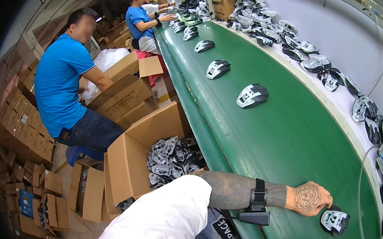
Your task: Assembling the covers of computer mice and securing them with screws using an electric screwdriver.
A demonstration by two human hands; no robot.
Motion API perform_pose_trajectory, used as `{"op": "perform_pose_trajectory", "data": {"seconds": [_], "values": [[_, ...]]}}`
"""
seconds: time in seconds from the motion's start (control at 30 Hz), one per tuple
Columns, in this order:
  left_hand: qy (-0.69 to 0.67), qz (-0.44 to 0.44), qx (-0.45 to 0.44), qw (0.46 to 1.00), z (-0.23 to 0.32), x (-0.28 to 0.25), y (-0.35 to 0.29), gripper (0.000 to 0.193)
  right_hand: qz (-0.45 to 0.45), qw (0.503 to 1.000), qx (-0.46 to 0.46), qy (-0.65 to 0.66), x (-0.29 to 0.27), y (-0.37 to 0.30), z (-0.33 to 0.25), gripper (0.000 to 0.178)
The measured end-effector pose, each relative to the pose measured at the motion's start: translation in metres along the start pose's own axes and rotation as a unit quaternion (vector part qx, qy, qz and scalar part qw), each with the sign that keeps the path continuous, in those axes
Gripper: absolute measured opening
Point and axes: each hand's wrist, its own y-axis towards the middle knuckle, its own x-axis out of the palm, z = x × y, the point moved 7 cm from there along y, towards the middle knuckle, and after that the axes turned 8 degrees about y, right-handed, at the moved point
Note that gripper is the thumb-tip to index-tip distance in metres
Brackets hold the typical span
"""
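My left hand (309, 198) reaches out to the right over the green conveyor belt (263, 151), with its fingers curled closed. Right beside its fingertips lies a black and light grey computer mouse shell (334, 221). Whether the fingers touch that shell, or hold something small, I cannot make out, because their undersides are hidden. A black strap with a small box (256, 205) circles my forearm. My right hand is out of the picture. Farther up the belt rest more shells, including a mouse shell (252, 96) and another mouse shell (218, 69).
An open carton (125, 159) full of shells stands left of the belt. Piled shells (311, 62) line the white ledge (339, 108) along the wall. A co-worker in blue (61, 76) reaches into a box; another person (139, 21) works at the far end. A cable (360, 186) hangs at right.
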Motion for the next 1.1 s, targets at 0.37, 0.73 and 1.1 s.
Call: {"op": "perform_pose_trajectory", "data": {"seconds": [0.37, 0.73, 1.1], "values": [[-0.001, 0.002, -0.006, 1.000, 0.002, -0.006, 0.001, 0.014, -0.010, 1.000, 0.014, 0.025, 0.004, 0.001, 0.000, 0.057], [-0.030, -0.064, -0.041, 0.997, -0.001, 0.003, -0.001, 0.020, -0.006, 1.000, 0.014, 0.010, 0.000, 0.000, 0.000, 0.057], [-0.039, -0.067, -0.027, 0.997, 0.001, 0.006, 0.001, 0.019, -0.012, 1.000, 0.018, -0.018, -0.003, 0.000, 0.000, 0.046]]}}
